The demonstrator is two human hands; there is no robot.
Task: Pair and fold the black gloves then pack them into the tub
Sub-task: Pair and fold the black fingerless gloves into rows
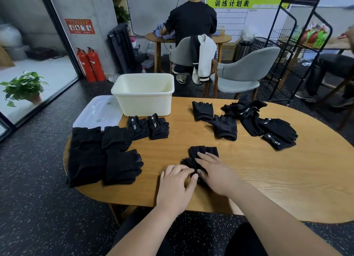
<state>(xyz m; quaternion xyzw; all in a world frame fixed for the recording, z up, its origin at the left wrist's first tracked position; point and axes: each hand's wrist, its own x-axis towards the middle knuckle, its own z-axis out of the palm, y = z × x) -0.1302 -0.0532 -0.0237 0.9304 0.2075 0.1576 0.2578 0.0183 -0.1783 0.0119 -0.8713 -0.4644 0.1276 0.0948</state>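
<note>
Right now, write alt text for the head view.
Two hands fold a black glove on a table: the left hand grips its edge, the right hand presses it flat. Folded pairs, loose gloves and a cream tub lie beyond.

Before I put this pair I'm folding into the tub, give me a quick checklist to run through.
1. Black fabric glove pair held flat: ok, right hand presses on it.
2. Left hand grip: cannot tell, fingers curl at its edge.
3. Cream rectangular plastic tub uncovered: ok, clear plastic lid lies beside it.
4. Space in tub: ok, visible inside holds nothing.
5. Sorting finished: not ok, loose black gloves lie on the oval wooden table, right side.
</note>
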